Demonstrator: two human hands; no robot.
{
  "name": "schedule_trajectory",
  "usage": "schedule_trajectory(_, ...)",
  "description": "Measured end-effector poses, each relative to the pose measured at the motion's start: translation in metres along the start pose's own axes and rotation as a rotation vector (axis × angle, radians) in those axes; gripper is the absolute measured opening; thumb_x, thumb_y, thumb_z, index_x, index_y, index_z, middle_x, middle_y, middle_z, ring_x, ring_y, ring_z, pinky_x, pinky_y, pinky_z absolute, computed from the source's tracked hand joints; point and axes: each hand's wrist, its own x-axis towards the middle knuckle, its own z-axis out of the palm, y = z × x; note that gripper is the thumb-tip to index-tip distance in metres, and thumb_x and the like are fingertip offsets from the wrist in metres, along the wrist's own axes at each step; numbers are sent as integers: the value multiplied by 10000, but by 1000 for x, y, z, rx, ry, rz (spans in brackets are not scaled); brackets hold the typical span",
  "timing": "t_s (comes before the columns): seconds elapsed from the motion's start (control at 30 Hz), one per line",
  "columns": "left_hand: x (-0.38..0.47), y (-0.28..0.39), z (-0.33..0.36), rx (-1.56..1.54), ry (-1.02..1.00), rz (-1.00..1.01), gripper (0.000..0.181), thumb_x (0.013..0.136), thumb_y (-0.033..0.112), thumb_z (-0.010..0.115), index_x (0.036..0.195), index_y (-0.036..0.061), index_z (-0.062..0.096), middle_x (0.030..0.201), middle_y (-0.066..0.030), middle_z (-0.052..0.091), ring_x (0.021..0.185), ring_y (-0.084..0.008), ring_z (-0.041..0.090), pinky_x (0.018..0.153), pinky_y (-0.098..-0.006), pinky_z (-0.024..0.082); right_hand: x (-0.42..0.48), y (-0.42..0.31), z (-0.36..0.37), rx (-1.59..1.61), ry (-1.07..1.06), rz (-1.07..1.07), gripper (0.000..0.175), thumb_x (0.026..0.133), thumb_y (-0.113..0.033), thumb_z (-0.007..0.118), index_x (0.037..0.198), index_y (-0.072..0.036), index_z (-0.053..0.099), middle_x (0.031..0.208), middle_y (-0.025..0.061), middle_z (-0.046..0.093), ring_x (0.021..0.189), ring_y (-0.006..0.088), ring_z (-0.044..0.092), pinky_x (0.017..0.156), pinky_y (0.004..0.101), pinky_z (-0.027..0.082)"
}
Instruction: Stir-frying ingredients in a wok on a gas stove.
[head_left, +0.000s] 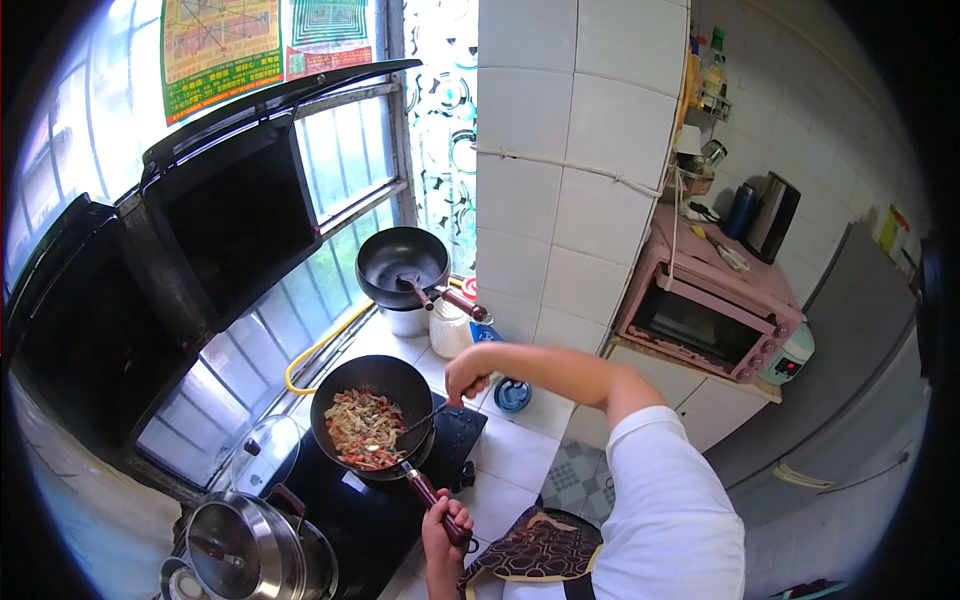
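A dark frying pan (416, 382) sits on the right burner of a black glass gas stove (367, 525). Sliced pale food with red pieces (364, 427) fills the pan's left and lower part. My left hand (448, 525) is closed around the pan's dark red handle, below the pan. To the right of the pan, my right hand (469, 375) grips a thin utensil (429, 418) by its upper end; its lower part reaches into the pan beside the food. The utensil's tip is hidden, so its kind cannot be told.
A steel pot with a lid (240, 547) stands at lower left, near a glass lid (262, 454). Behind the pan, a second black pan (405, 262) holds a spatula. A blue bowl (512, 394) lies right of the stove. A pink toaster oven (705, 300) stands at right.
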Motion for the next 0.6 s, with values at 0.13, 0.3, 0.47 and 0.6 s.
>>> schedule_trajectory(0.13, 1, 0, -3, -50, 13, 3, 171, 836, 121, 476, 1002, 91, 451, 634, -40, 428, 504, -133, 425, 455, -284, 384, -9, 8, 23, 112, 168, -85, 201, 775, -264, 571, 701, -80, 599, 499, -24, 448, 382, 76, 371, 355, 244, 285)
schedule_trajectory(0.3, 3, 1, -5, -71, -6, -25, 165, 835, 119, 471, 997, 92, 458, 635, -41, 431, 500, -136, 423, 453, -285, 384, -53, 2, 19, -7, 365, -48, 257, 776, -294, 572, 727, -44, 604, 509, 14, 492, 391, 104, 454, 360, 250, 370)
schedule_trajectory(0.47, 2, 1, -4, -74, 2, -10, 160, 832, 123, 471, 989, 91, 465, 634, -40, 432, 497, -138, 418, 452, -285, 381, -88, -22, 37, -562, 856, -142, 163, 731, -175, 527, 730, -37, 614, 659, 106, 604, 626, 240, 610, 561, 336, 476)
schedule_trajectory(0.6, 2, 1, -5, -95, -4, -10, 157, 831, 126, 474, 984, 94, 471, 638, -40, 433, 503, -139, 420, 454, -286, 381, -90, -45, 55, -751, 1108, -192, 128, 721, -83, 481, 748, -44, 600, 721, 144, 614, 721, 266, 617, 628, 348, 488)
